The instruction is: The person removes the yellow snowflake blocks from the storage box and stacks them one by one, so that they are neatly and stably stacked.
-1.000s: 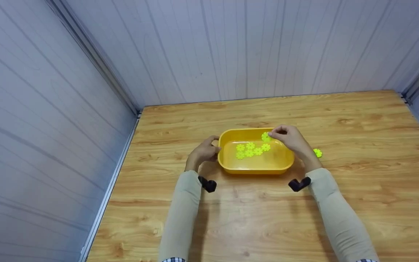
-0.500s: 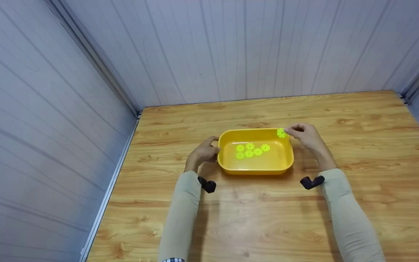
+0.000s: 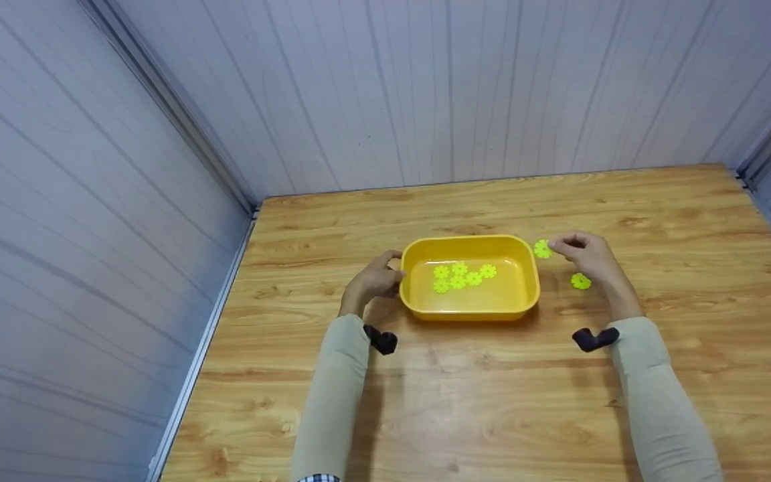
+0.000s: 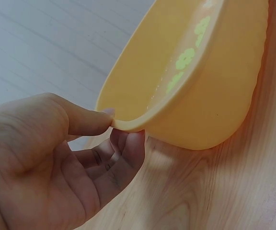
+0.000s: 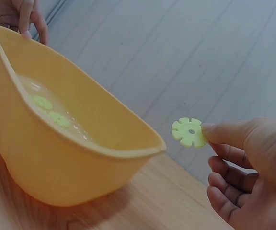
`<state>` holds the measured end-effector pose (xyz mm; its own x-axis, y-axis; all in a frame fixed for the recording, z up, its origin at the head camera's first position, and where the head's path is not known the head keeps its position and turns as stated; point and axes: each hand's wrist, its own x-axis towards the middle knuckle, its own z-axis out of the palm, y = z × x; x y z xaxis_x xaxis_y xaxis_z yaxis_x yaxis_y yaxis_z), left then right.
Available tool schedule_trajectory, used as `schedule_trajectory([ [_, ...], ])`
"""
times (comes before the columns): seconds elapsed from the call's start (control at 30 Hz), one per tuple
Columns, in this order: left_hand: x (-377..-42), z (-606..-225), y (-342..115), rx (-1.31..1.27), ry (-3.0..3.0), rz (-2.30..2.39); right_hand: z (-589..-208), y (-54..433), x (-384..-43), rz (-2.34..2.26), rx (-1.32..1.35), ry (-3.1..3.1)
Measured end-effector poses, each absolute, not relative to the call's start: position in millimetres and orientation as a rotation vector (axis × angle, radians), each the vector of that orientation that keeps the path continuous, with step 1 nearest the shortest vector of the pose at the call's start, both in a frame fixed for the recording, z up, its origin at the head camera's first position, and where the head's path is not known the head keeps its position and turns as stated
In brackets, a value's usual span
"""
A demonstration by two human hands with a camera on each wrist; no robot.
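Note:
A yellow plastic basin (image 3: pixel 471 315) stands on the wooden table with several flower-shaped, neon yellow-green discs (image 3: pixel 458 282) lying on its floor. My left hand (image 3: pixel 373 278) pinches the basin's left rim, thumb inside and fingers outside, as the left wrist view shows. Just beyond the right rim, my right hand (image 3: pixel 589 258) pinches a notched flower disc (image 5: pixel 189 132) between thumb and forefinger. That disc has a small hole in its middle and is held by its edge. Another flower disc (image 3: pixel 581 281) lies on the table, right of the basin and close to the right wrist.
The wood-grain table (image 3: pixel 466 402) meets a pale panelled wall (image 3: pixel 385 94) at the back and another panelled wall (image 3: pixel 77 221) on the left. A dark wrist mount (image 3: pixel 381 340) sits on the left sleeve, and a matching mount (image 3: pixel 595 339) on the right.
My right hand has moved right with the pinched disc, from over the basin's interior to outside its right rim. The left hand and the basin stay in place.

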<state>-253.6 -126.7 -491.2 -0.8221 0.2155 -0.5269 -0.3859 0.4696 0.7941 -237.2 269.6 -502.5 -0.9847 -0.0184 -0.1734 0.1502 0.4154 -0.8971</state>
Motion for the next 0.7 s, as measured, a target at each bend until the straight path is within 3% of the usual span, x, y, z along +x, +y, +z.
schedule_trajectory([
  [0.7,-253,-493,-127,-0.1,2.142,1.389,-530,317,-220,-1.444,0.193,2.528],
])
